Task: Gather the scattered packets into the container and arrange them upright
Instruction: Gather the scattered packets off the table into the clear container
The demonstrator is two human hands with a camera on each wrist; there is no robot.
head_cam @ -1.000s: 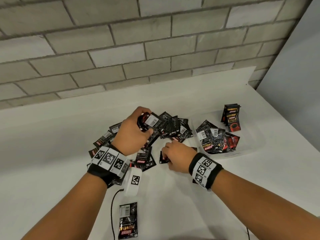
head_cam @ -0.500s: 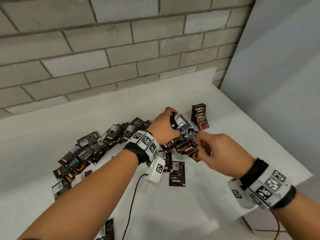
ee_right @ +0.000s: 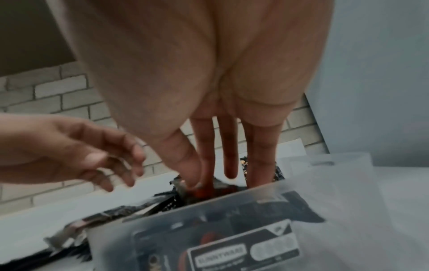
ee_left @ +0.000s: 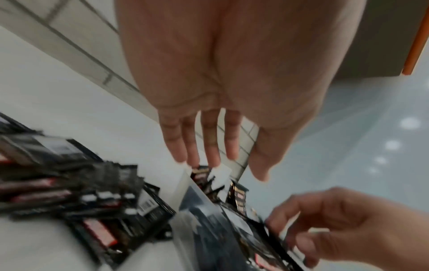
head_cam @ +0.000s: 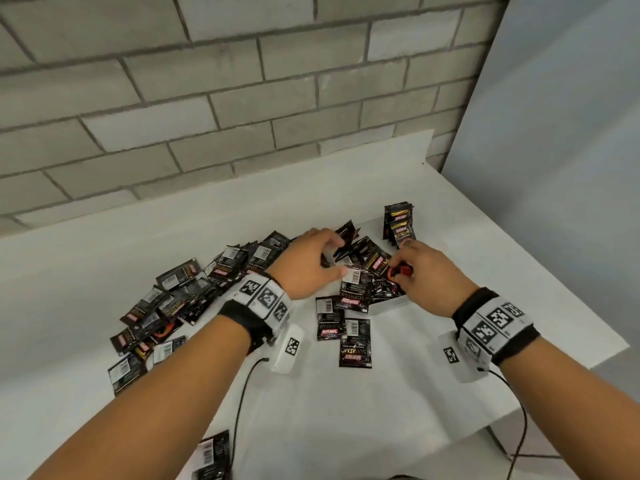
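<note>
Several black sachet packets (head_cam: 180,299) lie heaped on the white table left of a clear plastic container (head_cam: 391,302). A small stack of packets (head_cam: 398,223) stands upright at the container's far end, and a loose pile of packets (head_cam: 367,261) lies in its near part. My left hand (head_cam: 332,258) hovers over that pile with fingers spread and holds nothing; the left wrist view shows its straight fingers (ee_left: 209,143). My right hand (head_cam: 398,271) reaches into the container, thumb and forefinger pinching a red-and-black packet (ee_right: 202,191) just behind the container wall (ee_right: 336,192).
Two packets (head_cam: 355,342) lie flat on the table just in front of the container, and one more packet (head_cam: 213,453) lies near the table's front edge. A brick wall runs behind, a grey panel to the right. Cables hang from both wrist cameras.
My left hand gripped a bundle of packets before; now its fingers are spread and hold nothing. My right hand has gone from the table into the container, pinching a packet.
</note>
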